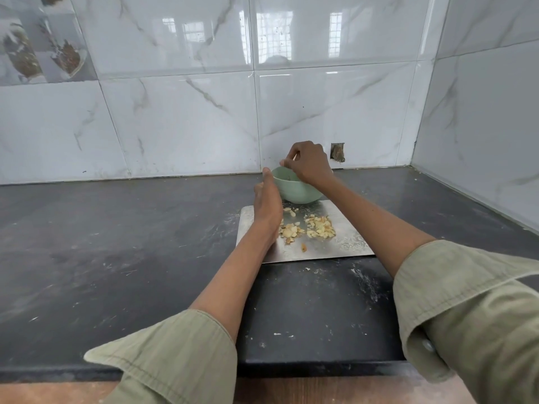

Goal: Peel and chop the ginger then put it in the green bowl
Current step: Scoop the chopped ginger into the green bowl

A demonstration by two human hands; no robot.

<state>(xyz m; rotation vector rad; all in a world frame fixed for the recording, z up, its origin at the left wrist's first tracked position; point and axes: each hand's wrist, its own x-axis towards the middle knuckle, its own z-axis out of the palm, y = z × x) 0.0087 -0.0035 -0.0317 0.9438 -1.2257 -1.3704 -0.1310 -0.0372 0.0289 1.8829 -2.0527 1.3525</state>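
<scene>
Chopped ginger pieces (316, 228) lie in small heaps on a steel cutting board (344, 243) on the dark counter. The green bowl (297, 193) stands just behind the board, near the wall. My left hand (267, 199) is beside the bowl's left rim with straight fingers, thumb touching the rim. My right hand (307, 163) hovers over the bowl with fingertips bunched together; a pale sliver shows between them, too small to identify. The inside of the bowl is mostly hidden by my right hand.
A dark stone counter (116, 243) runs to a marble-tiled wall (189, 126) behind and on the right. A small broken hole (337, 152) is in the wall behind the bowl. Crumbs dot the counter in front of the board.
</scene>
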